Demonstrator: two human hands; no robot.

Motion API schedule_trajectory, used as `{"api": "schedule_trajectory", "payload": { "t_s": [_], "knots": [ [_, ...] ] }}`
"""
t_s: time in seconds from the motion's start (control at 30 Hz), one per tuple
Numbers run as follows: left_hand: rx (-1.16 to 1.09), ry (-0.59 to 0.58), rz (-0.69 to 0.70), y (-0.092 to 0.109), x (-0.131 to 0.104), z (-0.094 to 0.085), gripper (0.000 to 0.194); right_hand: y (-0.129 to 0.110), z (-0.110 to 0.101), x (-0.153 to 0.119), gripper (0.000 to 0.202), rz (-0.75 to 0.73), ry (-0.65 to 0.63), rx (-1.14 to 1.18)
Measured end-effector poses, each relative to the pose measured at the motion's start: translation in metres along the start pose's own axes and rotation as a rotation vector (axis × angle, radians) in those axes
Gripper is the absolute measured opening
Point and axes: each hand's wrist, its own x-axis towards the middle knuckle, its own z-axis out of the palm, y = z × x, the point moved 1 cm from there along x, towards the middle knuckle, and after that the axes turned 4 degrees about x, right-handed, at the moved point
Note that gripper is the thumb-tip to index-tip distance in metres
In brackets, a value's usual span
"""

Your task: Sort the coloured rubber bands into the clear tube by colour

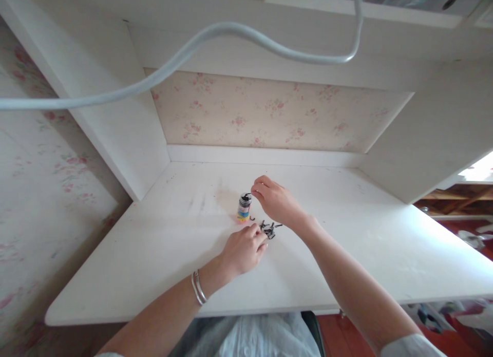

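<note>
A small clear jar [244, 208] with a coloured label stands upright on the white desk, with dark pieces showing at its open mouth. My right hand [278, 200] is just right of the jar's rim, thumb and fingertips pinched on a thin black piece [248, 194] that reaches over the mouth. My left hand [244, 248] rests low on the desk in front of the jar, fingers curled beside a pile of small black pieces [270, 230]. Whether it holds one is hidden. A single black hook-shaped piece [252, 218] lies by the jar's base.
The white desk [154, 264] has side panels and a shelf [269, 18] above. A pale cable [231, 29] hangs across the upper view. Flowered wallpaper [262, 110] covers the back wall. A red floor [342, 336] shows beyond the front edge.
</note>
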Motion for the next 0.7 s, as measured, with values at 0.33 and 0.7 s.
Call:
{"api": "schedule_trajectory", "payload": {
  "t_s": [0.33,0.7],
  "knots": [
    [0.03,-0.059,-0.014,0.003,0.002,0.0,0.023,-0.008,-0.005,0.008,0.021,-0.082,-0.115,-0.153],
    [0.054,-0.021,-0.064,-0.001,0.004,0.003,0.027,0.001,-0.002,-0.004,0.024,-0.048,-0.005,0.115]
  ]
}}
